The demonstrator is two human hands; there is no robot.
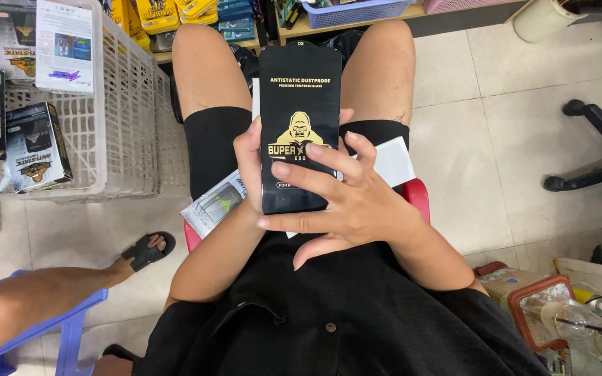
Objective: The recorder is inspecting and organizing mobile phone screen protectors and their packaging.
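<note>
Black flat cardboard pack with gold picture (299,104) stands upright over lap. Right hand (343,202) lies across front, fingers spread, pinning it. Left hand (249,163) wraps left edge from behind, keeping it steady. Silver flat pack (212,205) rests on thigh below. White plastic basket (116,118) of packs nearby on floor.

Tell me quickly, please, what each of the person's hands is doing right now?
Left hand: closed around the left edge of the black packet, holding it up.
Right hand: fingers spread across the front of the same packet, steadying it.
</note>
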